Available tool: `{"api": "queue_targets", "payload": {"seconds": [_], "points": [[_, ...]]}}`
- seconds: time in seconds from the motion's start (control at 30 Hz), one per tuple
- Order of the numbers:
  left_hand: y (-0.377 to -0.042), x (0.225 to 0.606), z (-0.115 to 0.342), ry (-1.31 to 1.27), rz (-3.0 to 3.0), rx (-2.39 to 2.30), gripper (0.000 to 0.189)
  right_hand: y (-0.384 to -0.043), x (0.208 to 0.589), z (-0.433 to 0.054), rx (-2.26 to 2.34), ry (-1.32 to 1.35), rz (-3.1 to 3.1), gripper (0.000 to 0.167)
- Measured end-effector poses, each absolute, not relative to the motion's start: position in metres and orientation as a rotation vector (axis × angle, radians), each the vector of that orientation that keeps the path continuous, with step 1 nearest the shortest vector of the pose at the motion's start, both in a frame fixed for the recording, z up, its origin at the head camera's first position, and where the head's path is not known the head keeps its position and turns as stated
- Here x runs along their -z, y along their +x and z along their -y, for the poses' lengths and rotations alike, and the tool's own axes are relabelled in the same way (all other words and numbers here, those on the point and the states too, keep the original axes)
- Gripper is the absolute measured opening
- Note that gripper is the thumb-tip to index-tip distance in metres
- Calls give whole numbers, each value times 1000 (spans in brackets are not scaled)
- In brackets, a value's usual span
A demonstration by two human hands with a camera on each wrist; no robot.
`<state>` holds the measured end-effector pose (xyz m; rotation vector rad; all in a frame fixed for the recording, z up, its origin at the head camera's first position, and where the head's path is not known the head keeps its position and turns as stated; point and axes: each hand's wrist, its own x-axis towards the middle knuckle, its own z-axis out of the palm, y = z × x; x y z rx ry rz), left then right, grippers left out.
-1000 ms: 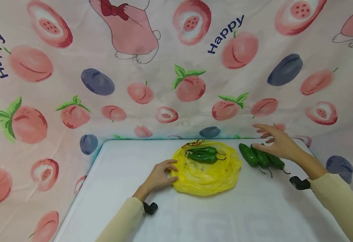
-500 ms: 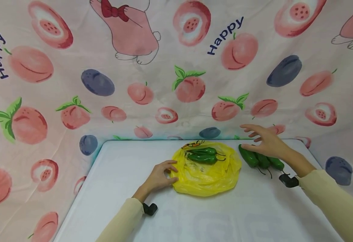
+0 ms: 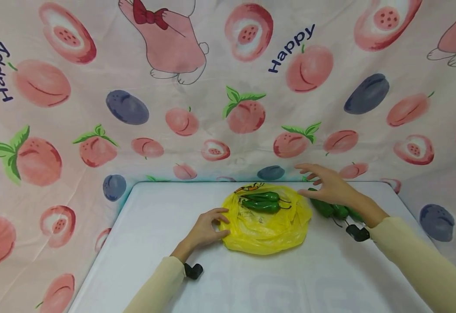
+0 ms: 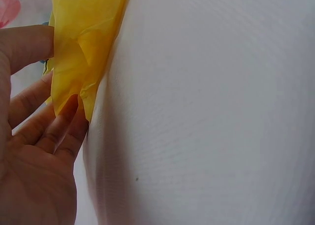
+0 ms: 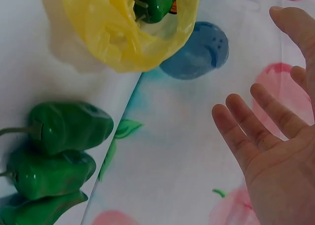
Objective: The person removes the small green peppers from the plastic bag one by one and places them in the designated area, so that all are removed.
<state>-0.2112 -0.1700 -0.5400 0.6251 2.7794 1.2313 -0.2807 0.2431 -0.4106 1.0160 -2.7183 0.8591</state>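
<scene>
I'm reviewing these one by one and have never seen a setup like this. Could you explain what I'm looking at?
There is no machine: "grip" here just means a person's bare hand. The wide picture comes from a camera worn on the head, looking forward and down; the two closer ones come from cameras worn on each wrist. On the white table lies a yellow bag with two green peppers in it; three more peppers lie to its right. The left grip touches the bag's left edge, thumb and fingers apart. The right grip is raised near the three peppers, open and holding nothing. Behind is a fruit-printed cloth.
</scene>
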Motion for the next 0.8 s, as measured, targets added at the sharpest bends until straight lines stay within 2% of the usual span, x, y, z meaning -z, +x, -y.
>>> {"api": "queue_targets", "payload": {"seconds": [0.8], "points": [[-210,541,171,643,-2779,-1261,20,-280,438,-192,-997,1105,2803,73]]}}
